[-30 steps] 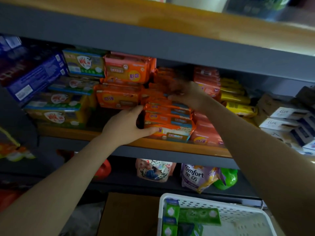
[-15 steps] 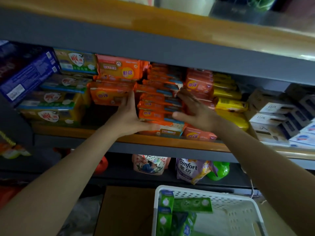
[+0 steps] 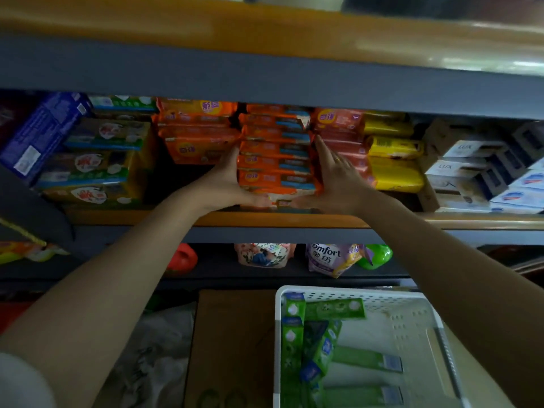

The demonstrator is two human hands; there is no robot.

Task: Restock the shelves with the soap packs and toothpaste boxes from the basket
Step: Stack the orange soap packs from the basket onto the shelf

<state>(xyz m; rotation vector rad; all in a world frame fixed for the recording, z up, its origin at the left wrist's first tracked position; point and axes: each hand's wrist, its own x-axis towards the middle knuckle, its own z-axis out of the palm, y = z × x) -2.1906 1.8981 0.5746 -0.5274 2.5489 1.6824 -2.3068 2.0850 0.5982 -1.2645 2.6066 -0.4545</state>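
A stack of orange soap packs (image 3: 275, 160) stands on the wooden middle shelf (image 3: 294, 220). My left hand (image 3: 226, 184) presses flat against the stack's left side, thumb under its front. My right hand (image 3: 335, 178) presses flat against the right side, fingers straight and pointing into the shelf. Below, a white perforated basket (image 3: 412, 322) holds several green toothpaste boxes (image 3: 321, 340).
Green-yellow soap packs (image 3: 97, 160) and a blue box (image 3: 38, 136) fill the shelf's left. Pink packs (image 3: 341, 122), yellow packs (image 3: 394, 172) and white LUX boxes (image 3: 468, 169) lie to the right. A Comfort pouch (image 3: 332, 259) sits on the lower shelf. A cardboard box (image 3: 232, 346) stands beside the basket.
My right hand came off the top of the stack and down to its right side. The left hand slid up along the left side. The camera tilted down, showing more of the basket.
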